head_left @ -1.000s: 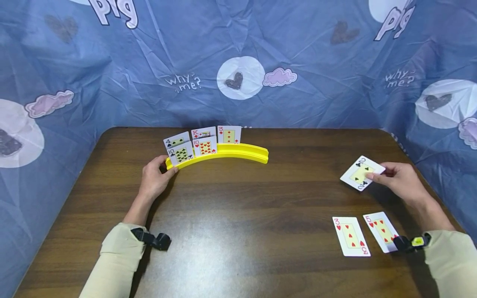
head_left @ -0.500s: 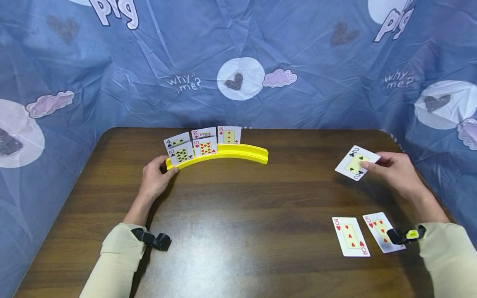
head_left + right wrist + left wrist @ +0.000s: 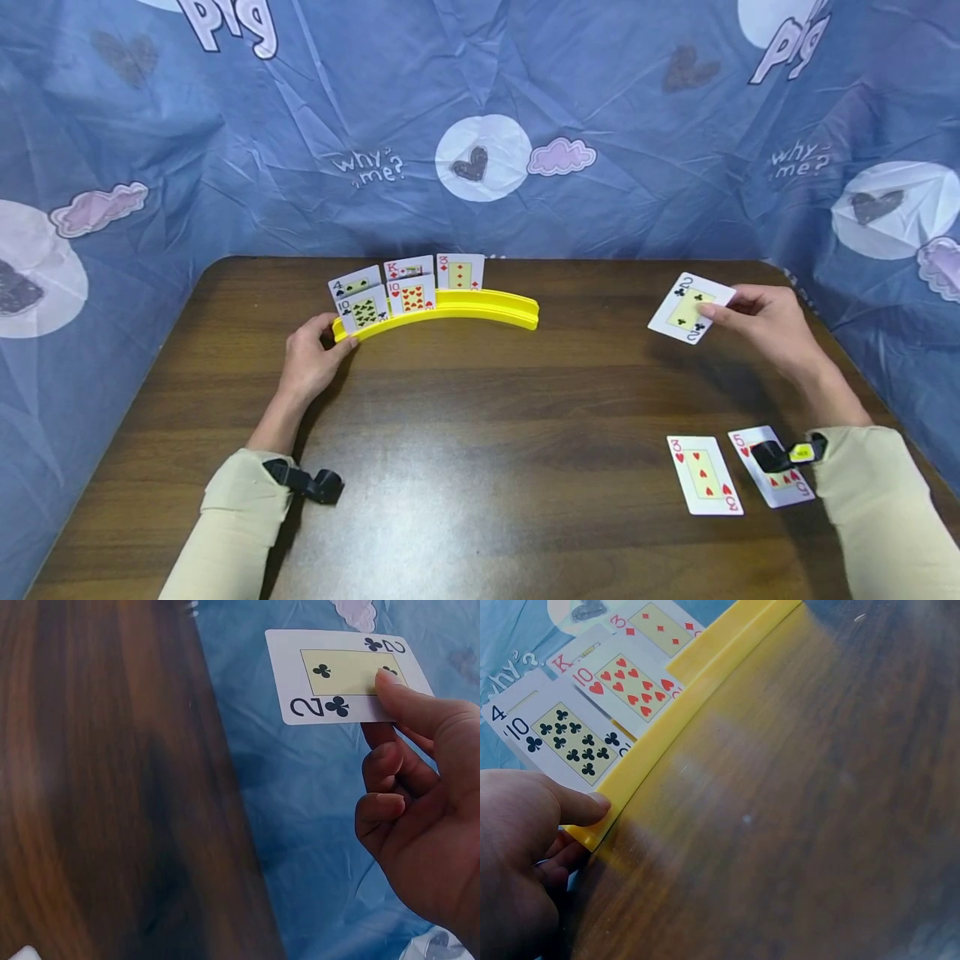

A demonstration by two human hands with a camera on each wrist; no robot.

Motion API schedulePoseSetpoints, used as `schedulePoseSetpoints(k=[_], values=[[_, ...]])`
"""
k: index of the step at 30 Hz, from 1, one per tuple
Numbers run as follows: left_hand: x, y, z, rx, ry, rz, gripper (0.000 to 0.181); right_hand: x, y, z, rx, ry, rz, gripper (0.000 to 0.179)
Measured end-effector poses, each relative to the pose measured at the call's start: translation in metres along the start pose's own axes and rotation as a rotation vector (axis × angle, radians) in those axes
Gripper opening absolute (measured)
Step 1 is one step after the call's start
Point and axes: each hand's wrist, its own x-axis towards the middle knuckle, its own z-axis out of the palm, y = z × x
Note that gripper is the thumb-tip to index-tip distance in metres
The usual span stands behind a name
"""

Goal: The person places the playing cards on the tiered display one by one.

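Observation:
My right hand [image 3: 772,325] pinches a two of clubs playing card [image 3: 686,307] between thumb and fingers, face up above the right side of the table. The right wrist view shows the thumb across the face of the card [image 3: 349,675]. At the left, my left hand [image 3: 313,357] grips the left end of a curved yellow card holder [image 3: 480,305], thumb on its front. Standing in the holder are a ten of clubs [image 3: 363,310], a four of spades [image 3: 347,282], a ten of hearts [image 3: 412,295], a king of diamonds [image 3: 397,267] and a three of diamonds [image 3: 461,272].
On the brown wooden table [image 3: 525,467] lie a three of hearts [image 3: 703,479] and a five of hearts [image 3: 787,492], face up at the front right. The right wrist camera partly covers the five. A blue printed cloth [image 3: 300,167] hangs behind and beside the table.
My right hand has moved left and a little farther away with the two of clubs. The left hand and the card holder stay where they were.

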Motion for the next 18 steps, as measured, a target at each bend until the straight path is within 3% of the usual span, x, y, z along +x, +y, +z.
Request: schedulePoseSetpoints(k=[13, 18], values=[[0.0, 0.001, 0.0, 0.003, -0.015, -0.02, 0.034, 0.012, -0.034, 0.021, 0.066, -0.029, -0.076, 0.004], [-0.001, 0.001, -0.001, 0.008, -0.008, -0.005, 0.034, 0.022, -0.034, 0.031, 0.108, -0.042, -0.089, 0.004]])
